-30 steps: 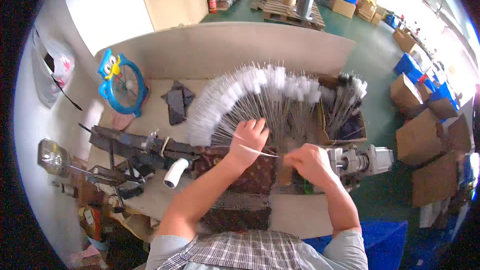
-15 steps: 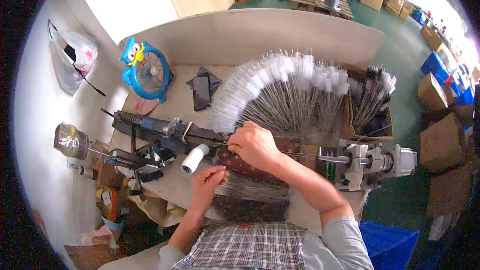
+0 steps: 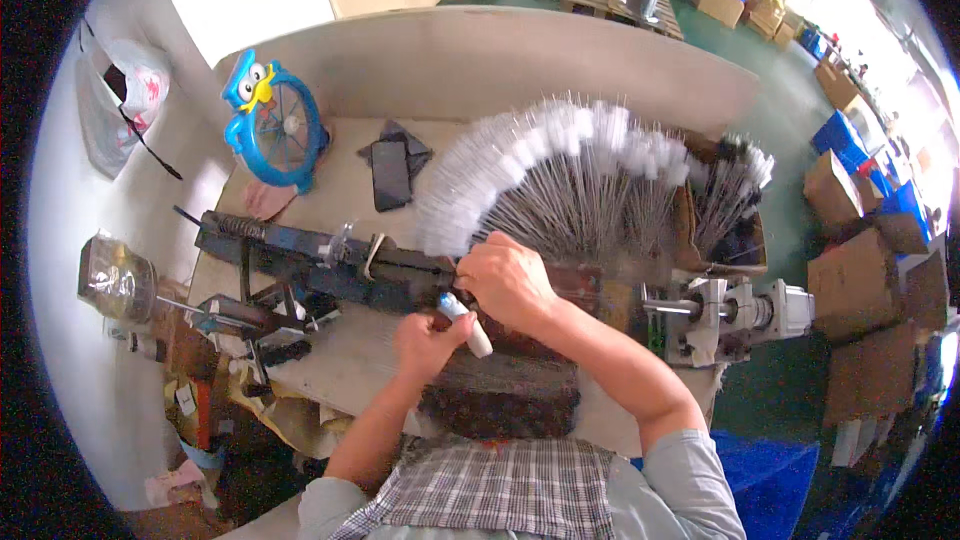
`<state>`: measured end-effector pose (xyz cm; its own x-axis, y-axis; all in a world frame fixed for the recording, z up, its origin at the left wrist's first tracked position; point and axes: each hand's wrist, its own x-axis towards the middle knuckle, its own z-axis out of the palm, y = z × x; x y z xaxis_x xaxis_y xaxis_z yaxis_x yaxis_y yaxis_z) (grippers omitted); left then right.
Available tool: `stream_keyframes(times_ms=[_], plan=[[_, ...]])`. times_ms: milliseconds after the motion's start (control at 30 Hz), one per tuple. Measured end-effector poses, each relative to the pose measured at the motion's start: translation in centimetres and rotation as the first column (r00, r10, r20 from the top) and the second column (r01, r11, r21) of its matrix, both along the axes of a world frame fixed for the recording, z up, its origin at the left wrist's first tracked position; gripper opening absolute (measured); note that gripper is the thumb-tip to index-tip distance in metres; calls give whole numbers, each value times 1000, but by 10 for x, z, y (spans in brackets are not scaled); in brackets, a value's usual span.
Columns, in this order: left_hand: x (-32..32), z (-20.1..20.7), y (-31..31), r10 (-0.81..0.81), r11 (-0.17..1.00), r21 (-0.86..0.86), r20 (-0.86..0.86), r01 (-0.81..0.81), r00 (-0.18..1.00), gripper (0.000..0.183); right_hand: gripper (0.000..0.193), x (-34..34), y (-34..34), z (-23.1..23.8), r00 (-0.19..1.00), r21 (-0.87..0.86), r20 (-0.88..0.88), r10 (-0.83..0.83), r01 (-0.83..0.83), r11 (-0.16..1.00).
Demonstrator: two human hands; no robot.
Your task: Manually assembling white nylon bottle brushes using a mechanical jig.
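My left hand [image 3: 425,348] is closed around a white cylindrical handle [image 3: 478,340] with a bluish upper end, its thumb lying across it. The handle stands tilted at the right end of a long dark metal fixture [image 3: 330,265]. Just above it, my right hand [image 3: 507,283] has its fingers pinched at the tip of that fixture; whatever they hold is hidden. Behind my right hand, white-tufted brushes on thin wire stems [image 3: 560,170] lie fanned out in a wide arc. Below my hands, a dark brown pad [image 3: 500,405] rests at the table's front edge.
A motor with a chuck and shaft [image 3: 735,308] sits at the right. A cardboard box [image 3: 725,258] of dark brushes stands behind it. At the back left are a blue toy-faced fan [image 3: 283,130] and a phone [image 3: 391,175]. A low board [image 3: 480,65] borders the back.
The white handle has swung right and its tilt has changed. My left hand has moved up and closed on it. My right hand stays near the fixture's tip. The whole view has shifted slightly.
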<state>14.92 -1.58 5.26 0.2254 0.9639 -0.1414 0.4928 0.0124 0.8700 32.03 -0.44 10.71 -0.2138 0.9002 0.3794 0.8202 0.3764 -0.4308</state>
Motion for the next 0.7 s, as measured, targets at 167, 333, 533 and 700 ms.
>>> stream_keyframes(times_ms=[167,333,533,700], plan=[[3,-6,-3,-52,998,-34,91,56,995,37,7,16,-27,12,992,168,-123,2,19,986],[28,-5,-18,243,911,-392,764,131,598,20,9,35,-72,7,964,-149,-258,63,-105,983],[26,-4,-14,14,970,-241,167,27,986,25,22,14,-34,-65,984,-75,-119,-130,122,990],[-1,-12,-7,-55,998,-41,17,56,998,33,19,17,-48,-62,1000,-192,3,-4,4,981]])
